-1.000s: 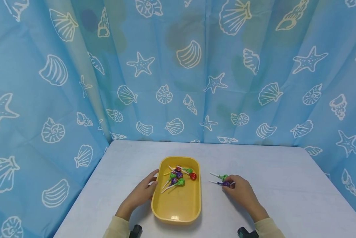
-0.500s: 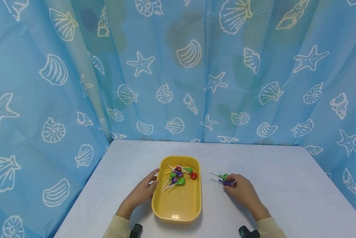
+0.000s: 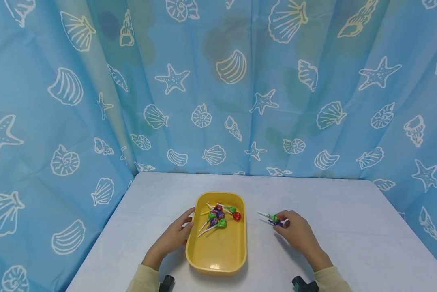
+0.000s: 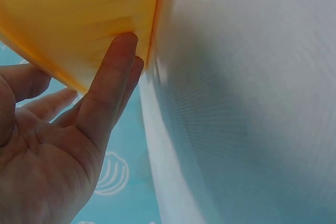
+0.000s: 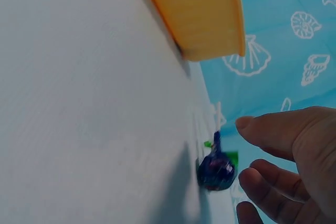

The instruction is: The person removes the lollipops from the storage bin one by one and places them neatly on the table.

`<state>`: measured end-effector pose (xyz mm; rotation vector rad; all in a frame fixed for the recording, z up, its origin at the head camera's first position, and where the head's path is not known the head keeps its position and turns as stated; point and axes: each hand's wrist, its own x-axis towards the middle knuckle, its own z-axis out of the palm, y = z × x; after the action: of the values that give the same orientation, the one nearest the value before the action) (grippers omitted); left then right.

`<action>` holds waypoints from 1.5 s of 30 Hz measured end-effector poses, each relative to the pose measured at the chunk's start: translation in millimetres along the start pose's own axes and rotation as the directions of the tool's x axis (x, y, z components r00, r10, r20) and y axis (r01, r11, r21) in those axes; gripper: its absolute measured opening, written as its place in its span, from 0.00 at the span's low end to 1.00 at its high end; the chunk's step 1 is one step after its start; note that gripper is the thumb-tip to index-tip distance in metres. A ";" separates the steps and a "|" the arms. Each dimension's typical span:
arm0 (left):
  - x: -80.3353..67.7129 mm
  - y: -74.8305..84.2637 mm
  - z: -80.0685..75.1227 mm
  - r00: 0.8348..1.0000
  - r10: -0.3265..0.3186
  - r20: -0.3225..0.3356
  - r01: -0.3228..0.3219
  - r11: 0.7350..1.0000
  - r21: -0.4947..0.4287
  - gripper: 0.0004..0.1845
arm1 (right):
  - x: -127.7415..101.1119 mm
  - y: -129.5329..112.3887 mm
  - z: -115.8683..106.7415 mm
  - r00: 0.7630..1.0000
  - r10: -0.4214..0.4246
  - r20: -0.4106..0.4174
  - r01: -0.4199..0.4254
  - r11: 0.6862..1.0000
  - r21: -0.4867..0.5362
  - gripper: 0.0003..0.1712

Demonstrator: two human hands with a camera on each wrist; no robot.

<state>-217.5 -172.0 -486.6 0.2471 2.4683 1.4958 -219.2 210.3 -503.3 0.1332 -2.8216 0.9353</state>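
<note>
In the head view, my left hand [image 3: 174, 236] rests its fingers against the left side of a yellow tray [image 3: 217, 259]. The left wrist view shows extended fingers [image 4: 107, 87] on the tray's outer wall, palm up close. To the right of the tray, my right hand [image 3: 299, 233] pinches a purple-wrapped lollipop [image 3: 275, 223] between thumb and fingertips. A green-wrapped lollipop [image 3: 272, 217] lies right beside it, sticks pointing left. In the right wrist view, the purple lollipop [image 5: 218, 171] is at the fingertips, mostly covering the green one behind it.
Inside the tray, several lollipops [image 3: 218, 217] in green, purple and red wrappers lie in a loose pile toward the far half. A white-covered table [image 3: 350, 227] bears everything. Behind it hangs a blue shell-print curtain [image 3: 189, 134].
At my right fingertips the purple lollipop has turned and shifted closer against the green one, its stick now nearer the green one's stick. The left hand and tray stay put.
</note>
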 end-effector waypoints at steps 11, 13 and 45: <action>0.4 -0.1 0.2 1.000 -0.010 -0.006 0.011 1.000 0.003 0.29 | 8.6 -27.1 3.0 0.996 -0.091 -0.023 0.091 0.996 0.010 0.19; 0.8 -0.6 0.6 1.000 -0.016 -0.009 0.016 1.000 0.004 0.29 | 10.1 -32.4 4.3 0.996 -0.091 -0.016 0.091 0.996 0.008 0.19; 3.8 -3.8 -1.0 1.000 -0.015 0.002 0.015 1.000 -0.001 0.29 | 32.3 -94.1 23.0 0.977 -0.168 0.129 0.179 0.981 -0.079 0.18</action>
<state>-221.4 -173.5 -490.0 0.2289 2.4624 1.4898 -241.1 120.2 -460.6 0.4326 -2.8976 0.7854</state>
